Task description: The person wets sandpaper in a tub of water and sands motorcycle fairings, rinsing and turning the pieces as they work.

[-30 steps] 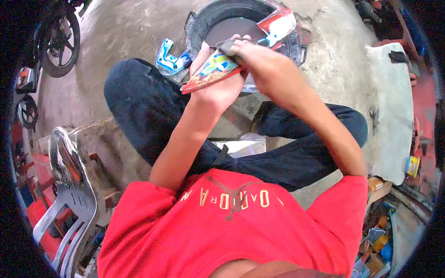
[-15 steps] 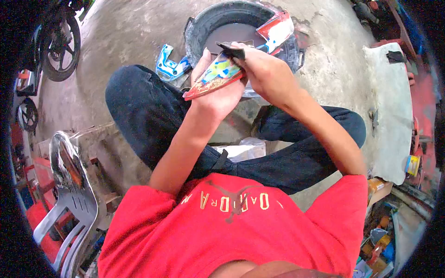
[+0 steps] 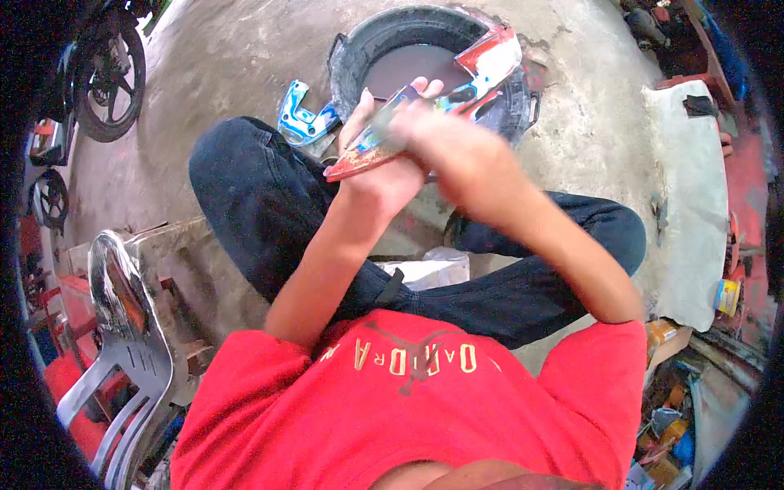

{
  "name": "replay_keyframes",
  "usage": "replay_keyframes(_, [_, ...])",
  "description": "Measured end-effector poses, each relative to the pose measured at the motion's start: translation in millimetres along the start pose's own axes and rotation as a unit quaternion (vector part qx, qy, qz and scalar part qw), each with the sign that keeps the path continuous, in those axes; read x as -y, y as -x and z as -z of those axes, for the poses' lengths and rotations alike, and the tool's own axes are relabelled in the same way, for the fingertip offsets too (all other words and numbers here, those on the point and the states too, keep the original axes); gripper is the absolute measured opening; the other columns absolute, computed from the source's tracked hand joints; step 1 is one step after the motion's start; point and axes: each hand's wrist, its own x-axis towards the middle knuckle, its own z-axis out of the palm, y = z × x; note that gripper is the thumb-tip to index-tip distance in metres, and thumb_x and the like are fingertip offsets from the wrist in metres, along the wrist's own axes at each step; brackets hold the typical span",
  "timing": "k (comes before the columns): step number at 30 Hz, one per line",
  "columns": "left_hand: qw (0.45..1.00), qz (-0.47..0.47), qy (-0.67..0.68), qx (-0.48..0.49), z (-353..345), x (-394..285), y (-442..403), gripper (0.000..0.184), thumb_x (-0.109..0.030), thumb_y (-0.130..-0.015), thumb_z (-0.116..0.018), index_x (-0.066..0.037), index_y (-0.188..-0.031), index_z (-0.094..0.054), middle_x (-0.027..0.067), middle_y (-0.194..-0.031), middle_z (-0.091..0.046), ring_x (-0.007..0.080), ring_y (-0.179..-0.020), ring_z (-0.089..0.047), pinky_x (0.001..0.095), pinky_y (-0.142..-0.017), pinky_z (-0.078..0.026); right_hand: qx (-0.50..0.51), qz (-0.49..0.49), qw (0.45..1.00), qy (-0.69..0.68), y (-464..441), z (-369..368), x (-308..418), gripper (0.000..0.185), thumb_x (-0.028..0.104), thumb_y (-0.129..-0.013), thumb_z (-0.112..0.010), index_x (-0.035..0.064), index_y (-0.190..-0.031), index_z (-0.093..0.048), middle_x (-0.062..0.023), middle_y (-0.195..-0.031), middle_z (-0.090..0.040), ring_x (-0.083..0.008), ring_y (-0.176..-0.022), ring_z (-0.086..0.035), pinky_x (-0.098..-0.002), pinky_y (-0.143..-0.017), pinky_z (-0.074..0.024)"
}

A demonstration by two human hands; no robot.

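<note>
My left hand lies palm up under a painted motorcycle panel, which has a pointed red tip and blue, green and white patches. Its fingers wrap the panel's far side. Over the panel's upper face is my right hand, its fingers smeared by motion. The dark sandpaper seen in it a moment ago is hidden by blur now. Just beyond both hands stands a black tub holding murky water. A red, white and blue panel rests across its right rim. One blue-and-white panel lies against its left side.
My crossed legs frame the space below my hands. A grey plastic chair is at left, with a motorcycle wheel behind. To the right is a pale sheet, and a cardboard box sits near clutter.
My right hand has swept left and down along the panel toward its tip, and the dark sandpaper has dropped from sight. My left hand and the panel stay nearly in place.
</note>
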Motion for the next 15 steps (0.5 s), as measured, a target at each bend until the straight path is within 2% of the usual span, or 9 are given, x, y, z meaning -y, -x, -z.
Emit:
replay_keyframes(1, [1.000,-0.008,0.025,-0.001,-1,1,-5,0.066,-0.049,-0.104,-0.030,0.002,-0.145,-0.038,0.0225,-0.152,-0.039,0.0357,-0.143,-0.036,0.0464,-0.122,-0.021,0.022,-0.049,0.999,0.007,-3,1,-18,0.039,0.014,-0.087,-0.054,-0.0035,-0.122,-0.059,-0.0213,-0.121,-0.065,-0.0353,-0.113,-0.065,-0.0426,-0.098,-0.0520])
replay_keyframes(2, [0.999,-0.012,0.037,-0.010,1,1,-8,0.067,-0.049,-0.104,-0.028,0.003,-0.145,-0.038,0.0235,-0.153,-0.038,0.0369,-0.143,-0.035,0.0476,-0.122,-0.021,-0.010,-0.063,0.998,0.019,-1,-5,-30,0.039,0.014,-0.087,-0.054,-0.0030,-0.122,-0.058,-0.0207,-0.121,-0.065,-0.0340,-0.113,-0.065,-0.0434,-0.098,-0.0518])
replay_keyframes(5, [0.999,-0.003,-0.045,0.009,1,1,0,0.067,-0.049,-0.103,-0.030,0.005,-0.141,-0.043,0.0238,-0.150,-0.042,0.0363,-0.140,-0.040,0.0475,-0.121,-0.023,-0.041,0.067,0.997,0.018,1,-6,17,0.036,0.014,-0.087,-0.054,-0.0002,-0.120,-0.059,-0.0208,-0.121,-0.065,-0.0320,-0.113,-0.065,-0.0418,-0.097,-0.0521])
replay_keyframes(6, [0.999,-0.010,-0.042,0.007,1,1,-2,0.067,-0.049,-0.103,-0.031,0.005,-0.142,-0.042,0.0236,-0.151,-0.041,0.0362,-0.140,-0.039,0.0477,-0.121,-0.023,-0.019,0.068,0.997,-0.029,0,-1,31,0.041,0.007,-0.086,-0.058,0.0010,-0.127,-0.058,-0.0201,-0.128,-0.063,-0.0344,-0.117,-0.063,-0.0407,-0.099,-0.0518])
replay_keyframes(9, [0.999,-0.028,-0.039,-0.001,-1,2,-4,0.066,-0.048,-0.102,-0.035,0.003,-0.144,-0.039,0.0230,-0.153,-0.038,0.0360,-0.141,-0.038,0.0484,-0.121,-0.023,0.009,0.000,1.000,0.006,1,-7,-15,0.045,0.007,-0.084,-0.060,-0.0012,-0.128,-0.057,-0.0212,-0.127,-0.063,-0.0343,-0.119,-0.062,-0.0412,-0.101,-0.0506])
replay_keyframes(10, [0.998,-0.047,-0.030,-0.035,-4,4,-4,0.068,-0.049,-0.102,-0.035,0.002,-0.146,-0.036,0.0226,-0.155,-0.034,0.0353,-0.143,-0.035,0.0496,-0.121,-0.023,-0.011,-0.035,0.998,0.041,-3,-9,-27,0.048,0.007,-0.084,-0.061,-0.0022,-0.131,-0.056,-0.0204,-0.127,-0.063,-0.0346,-0.120,-0.061,-0.0420,-0.103,-0.0497])
replay_keyframes(13, [0.999,0.001,-0.033,0.000,1,-1,-3,0.070,-0.051,-0.102,-0.036,0.002,-0.147,-0.036,0.0212,-0.156,-0.034,0.0340,-0.143,-0.035,0.0498,-0.120,-0.023,-0.017,0.038,0.999,0.005,1,-6,9,0.047,0.007,-0.084,-0.060,-0.0017,-0.130,-0.057,-0.0199,-0.126,-0.064,-0.0345,-0.120,-0.062,-0.0425,-0.102,-0.0497])
replay_keyframes(14, [0.996,0.021,-0.065,0.055,11,-5,-1,0.071,-0.051,-0.101,-0.036,0.002,-0.148,-0.034,0.0194,-0.157,-0.033,0.0334,-0.144,-0.034,0.0505,-0.120,-0.023,-0.030,0.064,0.997,-0.013,0,-5,26,0.046,0.007,-0.085,-0.058,-0.0018,-0.130,-0.057,-0.0202,-0.125,-0.064,-0.0348,-0.119,-0.062,-0.0427,-0.102,-0.0497])
replay_keyframes(15, [0.996,0.028,-0.077,0.038,9,-10,1,0.070,-0.050,-0.102,-0.035,0.001,-0.149,-0.033,0.0178,-0.159,-0.031,0.0336,-0.145,-0.033,0.0496,-0.121,-0.021,-0.024,0.090,0.996,-0.017,-1,-2,29,0.045,0.008,-0.085,-0.058,-0.0020,-0.128,-0.058,-0.0206,-0.125,-0.064,-0.0353,-0.118,-0.063,-0.0431,-0.101,-0.0502])
